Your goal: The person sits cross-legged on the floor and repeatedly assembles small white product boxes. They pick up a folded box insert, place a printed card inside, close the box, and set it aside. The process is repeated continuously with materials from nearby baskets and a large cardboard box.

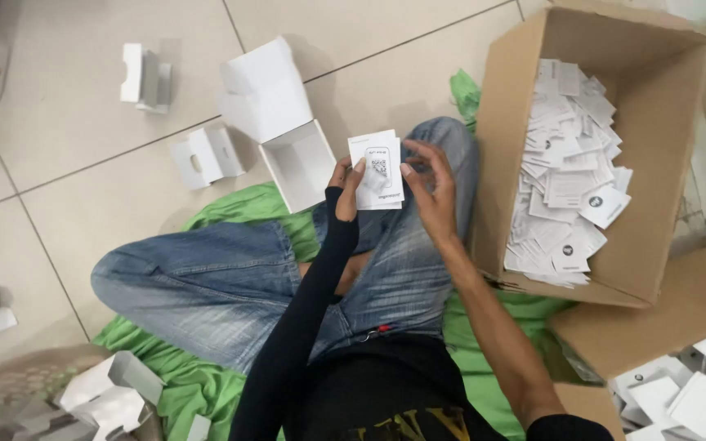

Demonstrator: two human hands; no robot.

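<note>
Seated on floor (83,106), legs crossed over green cloth (230,208). Left hand (345,184) pinches a small stack of white printed cards (376,170) above the knee; right hand (428,181) closes fingertips on the stack's right edge. Open white carton (283,122) just left; cardboard box of cards (590,155) right. Judgement: square the edges, peel one card at a time with the thumb.

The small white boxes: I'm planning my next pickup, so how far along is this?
Done: small white boxes sit piled at lower right. In hand: the left hand and right hand hold a white card over an open white box. Left: a cardboard box full of cards, flat inserts on the floor.
</note>
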